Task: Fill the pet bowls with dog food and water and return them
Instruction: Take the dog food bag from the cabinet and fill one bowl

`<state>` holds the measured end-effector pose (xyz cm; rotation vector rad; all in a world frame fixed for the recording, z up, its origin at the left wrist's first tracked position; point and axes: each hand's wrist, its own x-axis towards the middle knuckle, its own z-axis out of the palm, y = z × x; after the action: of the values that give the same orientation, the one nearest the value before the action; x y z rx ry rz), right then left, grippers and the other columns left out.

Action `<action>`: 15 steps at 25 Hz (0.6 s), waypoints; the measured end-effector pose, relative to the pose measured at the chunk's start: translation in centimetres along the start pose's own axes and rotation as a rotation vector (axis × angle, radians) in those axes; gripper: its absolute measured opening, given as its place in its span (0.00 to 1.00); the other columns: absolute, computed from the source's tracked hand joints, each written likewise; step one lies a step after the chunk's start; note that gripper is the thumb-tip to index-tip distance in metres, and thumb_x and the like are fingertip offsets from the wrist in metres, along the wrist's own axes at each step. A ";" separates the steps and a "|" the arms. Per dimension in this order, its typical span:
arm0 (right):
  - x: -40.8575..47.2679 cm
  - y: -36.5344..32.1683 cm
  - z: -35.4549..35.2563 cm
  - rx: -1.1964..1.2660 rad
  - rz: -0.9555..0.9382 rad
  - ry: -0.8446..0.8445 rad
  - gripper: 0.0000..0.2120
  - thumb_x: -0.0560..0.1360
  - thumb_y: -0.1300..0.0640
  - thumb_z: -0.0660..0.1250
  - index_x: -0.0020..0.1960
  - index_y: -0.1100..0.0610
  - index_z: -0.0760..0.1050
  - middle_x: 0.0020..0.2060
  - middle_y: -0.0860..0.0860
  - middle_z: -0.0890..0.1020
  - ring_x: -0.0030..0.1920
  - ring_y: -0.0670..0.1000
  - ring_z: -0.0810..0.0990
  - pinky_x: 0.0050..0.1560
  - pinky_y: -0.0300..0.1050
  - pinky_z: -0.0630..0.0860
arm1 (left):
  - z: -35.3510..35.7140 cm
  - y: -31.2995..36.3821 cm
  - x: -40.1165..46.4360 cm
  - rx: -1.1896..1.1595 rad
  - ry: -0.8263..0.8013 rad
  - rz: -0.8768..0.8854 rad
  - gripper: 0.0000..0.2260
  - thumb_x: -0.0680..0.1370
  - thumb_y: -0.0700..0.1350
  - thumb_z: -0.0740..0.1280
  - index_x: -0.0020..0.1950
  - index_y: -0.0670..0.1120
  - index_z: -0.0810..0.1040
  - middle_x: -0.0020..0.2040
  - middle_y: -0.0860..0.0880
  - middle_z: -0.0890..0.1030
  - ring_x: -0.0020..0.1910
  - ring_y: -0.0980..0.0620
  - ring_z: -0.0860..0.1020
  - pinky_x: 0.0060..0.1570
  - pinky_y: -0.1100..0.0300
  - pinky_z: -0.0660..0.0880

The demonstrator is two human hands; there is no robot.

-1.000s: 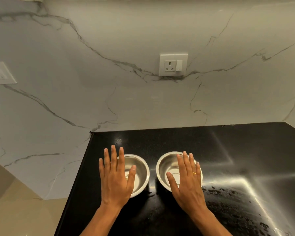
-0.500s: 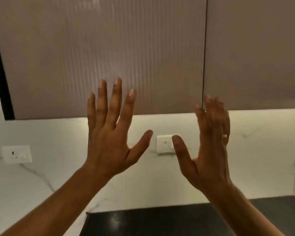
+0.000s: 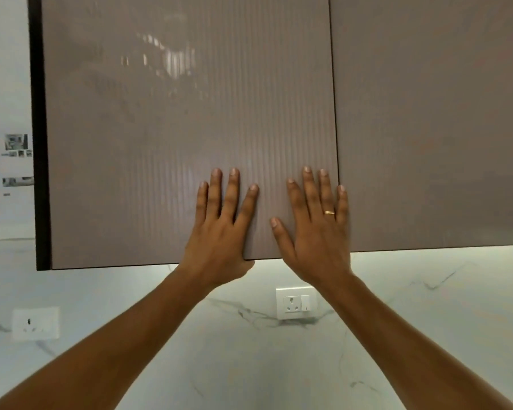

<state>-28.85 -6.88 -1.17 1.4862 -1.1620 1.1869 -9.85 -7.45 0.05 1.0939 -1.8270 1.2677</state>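
A wide taupe wall cabinet door with fine vertical ribbing [image 3: 175, 128] is filling most of the view, closed, with a plainer taupe door [image 3: 433, 128] beside it across a thin vertical seam. Below them a white marble backsplash with grey veins [image 3: 427, 321] is carrying a white wall socket with a switch [image 3: 296, 303] and a second white socket [image 3: 35, 323] far to the left. The left hand [image 3: 219, 229] is lying flat on the ribbed door, fingers straight, its thumb tucking under the bottom edge. The right hand [image 3: 317, 232], wearing a gold ring [image 3: 329, 212], is pressing flat with fingers spread near the seam. The pet bowls are not showing here, so the filling appears hardly begun: food, water and return all remain. The door's lower edge is hanging free above the backsplash, giving room to swing outward.
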 end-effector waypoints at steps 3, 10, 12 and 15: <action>-0.1 0.4 -0.5 0.093 0.028 0.012 0.36 0.80 0.38 0.56 0.81 0.57 0.55 0.81 0.58 0.54 0.81 0.60 0.50 0.79 0.63 0.48 | -0.9 1.2 0.1 0.034 -0.098 -0.074 0.60 0.68 0.58 0.77 0.81 0.43 0.34 0.81 0.36 0.35 0.79 0.27 0.36 0.76 0.31 0.39; -0.2 2.1 -6.2 0.953 0.556 -0.075 0.39 0.72 0.43 0.74 0.77 0.51 0.62 0.68 0.48 0.75 0.65 0.50 0.76 0.65 0.51 0.78 | -4.6 2.6 -0.9 0.006 -0.132 -0.123 0.61 0.69 0.50 0.78 0.79 0.43 0.29 0.80 0.37 0.34 0.78 0.25 0.36 0.76 0.30 0.41; -0.7 1.8 -9.1 1.158 0.535 -0.105 0.30 0.73 0.50 0.74 0.72 0.47 0.67 0.59 0.43 0.79 0.56 0.43 0.81 0.53 0.39 0.81 | -6.6 2.4 -1.9 -0.031 -0.043 -0.104 0.60 0.64 0.48 0.80 0.82 0.40 0.42 0.81 0.34 0.44 0.78 0.24 0.45 0.75 0.28 0.50; -1.6 0.3 -13.8 1.426 0.445 -0.115 0.23 0.74 0.54 0.72 0.65 0.41 0.68 0.55 0.38 0.83 0.56 0.40 0.82 0.54 0.38 0.81 | -9.6 2.6 -5.4 -0.155 0.173 -0.006 0.49 0.68 0.47 0.78 0.81 0.39 0.52 0.81 0.35 0.54 0.80 0.29 0.52 0.76 0.32 0.55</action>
<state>-31.48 6.74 -0.59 2.3422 -0.6326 2.5458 -9.32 3.58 -2.52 0.8778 -1.7579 1.1583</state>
